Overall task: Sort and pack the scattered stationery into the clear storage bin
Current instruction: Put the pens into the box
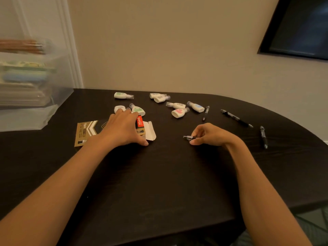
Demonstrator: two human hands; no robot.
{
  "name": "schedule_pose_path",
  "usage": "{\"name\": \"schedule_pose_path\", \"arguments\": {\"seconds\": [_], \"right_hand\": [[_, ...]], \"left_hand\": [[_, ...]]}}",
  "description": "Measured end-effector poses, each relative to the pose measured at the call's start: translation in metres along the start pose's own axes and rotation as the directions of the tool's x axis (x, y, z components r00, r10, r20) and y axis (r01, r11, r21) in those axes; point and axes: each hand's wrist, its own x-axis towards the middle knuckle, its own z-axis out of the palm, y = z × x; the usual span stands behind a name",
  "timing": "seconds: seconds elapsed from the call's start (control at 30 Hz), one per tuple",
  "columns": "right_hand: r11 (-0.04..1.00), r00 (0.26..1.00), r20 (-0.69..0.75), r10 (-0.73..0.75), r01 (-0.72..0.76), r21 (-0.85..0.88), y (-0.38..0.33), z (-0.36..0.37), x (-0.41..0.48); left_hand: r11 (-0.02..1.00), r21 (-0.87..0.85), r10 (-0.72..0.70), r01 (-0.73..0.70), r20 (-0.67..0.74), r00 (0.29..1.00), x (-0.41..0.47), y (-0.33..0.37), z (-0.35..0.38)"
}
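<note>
While the right hand (pixel 209 134) pinches a short dark pen (pixel 189 137) by its barrel at centre frame, the left hand (pixel 122 128) lies spread, fingers fairly straight, over the gold-and-black pen box (pixel 85 132), whose flap is open towards the pen. Pen looks light, stiff, smooth plastic, so a mid-barrel pinch is fine. Box is thin card, crushable, best held by its edges. Three more pens (pixel 237 118) lie loose right of centre. Beyond them are about eight correction tapes (pixel 179 113), small, rounded, likely to skid. Dark matte table (pixel 159 183), curved far edge. Clear storage bin (pixel 35 110) upper left, part-filled, blurred. Beige wall, dark framed panel (pixel 298 27) upper right.
</note>
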Motion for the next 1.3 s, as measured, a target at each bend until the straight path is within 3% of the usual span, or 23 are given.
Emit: {"name": "schedule_pose_path", "arguments": {"seconds": [0.13,0.23,0.27,0.33,0.4,0.43,0.6,0.73,0.93,1.0,1.13,1.3], "right_hand": [[0.997,0.996,-0.05,-0.07,0.072,0.03,-0.012,0.009,0.001],[0.933,0.947,-0.284,-0.151,0.231,0.276,-0.027,0.015,-0.001],[0.862,0.92,-0.366,-0.139,0.294,0.412,-0.036,0.017,0.002],[0.588,0.903,-0.424,-0.069,0.38,0.714,-0.047,0.02,0.005],[0.359,0.907,-0.421,0.011,0.389,0.849,-0.057,0.028,0.009],[0.32,0.907,-0.416,0.065,0.376,0.869,-0.062,0.032,0.013],[0.3,0.869,-0.446,0.215,0.376,0.877,-0.067,0.041,0.02],[0.242,0.916,-0.381,0.128,0.343,0.908,-0.075,0.047,0.015],[0.276,0.979,-0.203,-0.004,0.196,0.941,-0.083,0.057,0.008],[0.263,0.981,-0.193,-0.022,0.192,0.945,-0.082,0.057,0.007],[0.112,0.973,-0.232,0.015,0.229,0.967,-0.082,0.057,0.003],[0.122,0.96,-0.269,0.08,0.259,0.958,-0.083,0.059,0.003]], "left_hand": [[0.996,-0.092,0.017,-0.011,0.07,0.997,-0.002,-0.003,-0.001],[0.984,-0.179,0.024,-0.006,0.098,0.995,-0.002,-0.006,-0.002],[0.978,-0.21,0.019,0.002,0.095,0.995,-0.003,-0.011,-0.004],[0.967,-0.255,0.019,0.005,0.092,0.996,-0.003,-0.011,-0.006],[0.958,-0.285,0.016,0.009,0.086,0.996,-0.004,-0.011,-0.007],[0.957,-0.291,0.013,0.013,0.087,0.996,-0.004,-0.013,-0.008],[0.957,-0.289,-0.005,0.029,0.083,0.997,-0.003,-0.013,-0.01],[0.954,-0.296,-0.024,0.04,0.058,0.998,-0.002,-0.013,-0.01],[0.982,-0.178,-0.055,0.059,0.025,0.998,-0.002,-0.014,-0.008],[0.991,-0.118,-0.068,0.065,-0.017,0.998,-0.002,-0.015,-0.006],[0.997,-0.074,-0.036,0.029,-0.095,0.995,-0.001,-0.012,-0.006],[0.998,-0.066,-0.021,0.012,-0.136,0.99,-0.003,-0.007,-0.004]]}}
